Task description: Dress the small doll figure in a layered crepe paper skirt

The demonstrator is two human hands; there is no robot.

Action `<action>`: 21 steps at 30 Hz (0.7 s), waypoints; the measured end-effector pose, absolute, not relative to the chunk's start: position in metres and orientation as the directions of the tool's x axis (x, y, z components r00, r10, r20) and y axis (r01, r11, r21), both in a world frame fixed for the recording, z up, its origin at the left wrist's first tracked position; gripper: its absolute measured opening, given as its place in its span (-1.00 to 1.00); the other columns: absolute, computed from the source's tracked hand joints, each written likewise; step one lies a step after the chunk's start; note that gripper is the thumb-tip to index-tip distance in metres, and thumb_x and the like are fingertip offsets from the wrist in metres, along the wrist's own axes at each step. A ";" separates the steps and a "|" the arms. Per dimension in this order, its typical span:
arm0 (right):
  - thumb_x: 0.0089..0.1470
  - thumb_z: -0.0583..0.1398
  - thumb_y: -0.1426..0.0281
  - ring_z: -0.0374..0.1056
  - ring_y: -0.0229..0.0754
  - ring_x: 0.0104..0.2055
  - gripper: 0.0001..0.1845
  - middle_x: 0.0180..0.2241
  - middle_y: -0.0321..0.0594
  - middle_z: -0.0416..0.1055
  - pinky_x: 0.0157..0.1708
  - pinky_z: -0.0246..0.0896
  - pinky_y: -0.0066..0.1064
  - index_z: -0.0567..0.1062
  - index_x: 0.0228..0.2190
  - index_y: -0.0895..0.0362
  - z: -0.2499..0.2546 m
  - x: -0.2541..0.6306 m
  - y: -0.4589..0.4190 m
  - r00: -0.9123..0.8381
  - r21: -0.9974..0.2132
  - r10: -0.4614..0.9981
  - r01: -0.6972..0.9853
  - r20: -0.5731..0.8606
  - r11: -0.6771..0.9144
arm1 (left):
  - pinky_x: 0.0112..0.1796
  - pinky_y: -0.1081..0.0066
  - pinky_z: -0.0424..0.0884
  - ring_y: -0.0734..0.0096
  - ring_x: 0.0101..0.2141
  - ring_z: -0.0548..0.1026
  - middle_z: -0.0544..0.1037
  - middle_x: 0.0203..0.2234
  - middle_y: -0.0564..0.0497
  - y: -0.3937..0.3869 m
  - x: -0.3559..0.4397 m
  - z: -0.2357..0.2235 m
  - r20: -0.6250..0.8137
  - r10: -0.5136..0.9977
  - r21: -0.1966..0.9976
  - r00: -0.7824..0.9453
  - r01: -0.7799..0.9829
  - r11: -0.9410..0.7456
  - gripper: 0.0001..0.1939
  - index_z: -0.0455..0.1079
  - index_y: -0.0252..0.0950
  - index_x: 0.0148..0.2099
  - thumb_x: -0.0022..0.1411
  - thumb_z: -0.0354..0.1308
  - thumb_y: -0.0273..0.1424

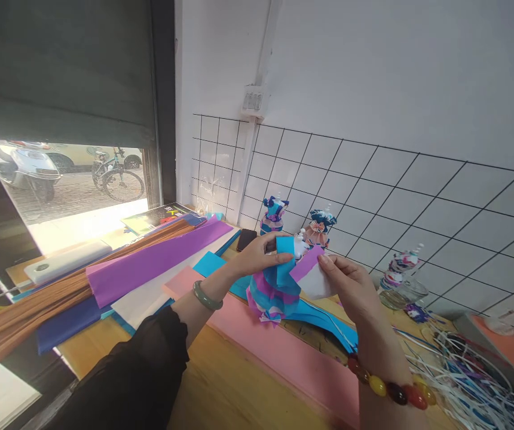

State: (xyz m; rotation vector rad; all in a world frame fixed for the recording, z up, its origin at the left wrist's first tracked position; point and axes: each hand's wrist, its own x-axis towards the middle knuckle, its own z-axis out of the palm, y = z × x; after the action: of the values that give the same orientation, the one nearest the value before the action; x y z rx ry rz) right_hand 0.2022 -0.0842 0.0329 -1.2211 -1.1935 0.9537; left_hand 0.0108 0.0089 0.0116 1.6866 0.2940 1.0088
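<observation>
In front of me a small white doll form (300, 245) wears a tiered paper skirt (275, 304) in blue, purple and pink. My left hand (268, 254) is closed, with a blue paper strip (286, 263) between thumb and fingers beside the form. From the right, my right hand (344, 278) pinches a purple paper strip (307, 266) at its upper end. A white piece (315, 285) hangs just below the purple one; whether the two are joined I cannot tell. The papers hide most of the form's body.
Purple paper (158, 263), brown pleated paper (28, 304) and a long pink sheet (279, 352) lie on the wooden table (212, 382). Other dressed forms (317, 230) stand by the wire grid (360, 173). A phone (247, 240) lies behind; tangled strips (472, 370) are at right.
</observation>
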 end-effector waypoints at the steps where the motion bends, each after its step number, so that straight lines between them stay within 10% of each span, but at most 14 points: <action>1: -0.13 0.31 0.08 0.28 -0.27 -0.56 -0.67 -0.58 -0.28 0.44 -0.60 0.21 -0.49 0.54 -0.54 0.10 0.033 0.203 -0.085 0.143 -0.988 0.979 0.073 0.144 0.135 | -0.14 0.31 0.38 0.20 -0.06 0.42 0.46 -0.06 -0.16 0.010 0.009 0.012 0.464 0.645 0.884 0.606 -0.272 -0.380 -0.40 0.26 -0.27 0.13 0.06 0.27 -0.20; 21: -0.06 0.28 0.12 0.35 0.04 -0.05 -0.72 0.00 -0.14 0.43 -0.24 0.34 -0.29 0.62 -0.56 0.06 0.038 0.192 -0.097 -0.239 -0.950 0.948 0.178 0.211 0.256 | -0.05 0.29 0.34 0.20 0.05 0.35 0.40 0.06 -0.09 0.017 -0.005 0.018 0.577 0.498 0.795 0.647 -0.306 -0.523 -0.44 0.27 -0.21 0.16 0.08 0.07 -0.55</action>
State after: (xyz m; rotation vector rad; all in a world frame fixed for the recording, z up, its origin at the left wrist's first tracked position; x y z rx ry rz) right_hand 0.1921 -0.0965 0.0382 -1.0626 -1.6286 1.0756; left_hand -0.0045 0.0172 0.0183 1.8692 0.1529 1.0111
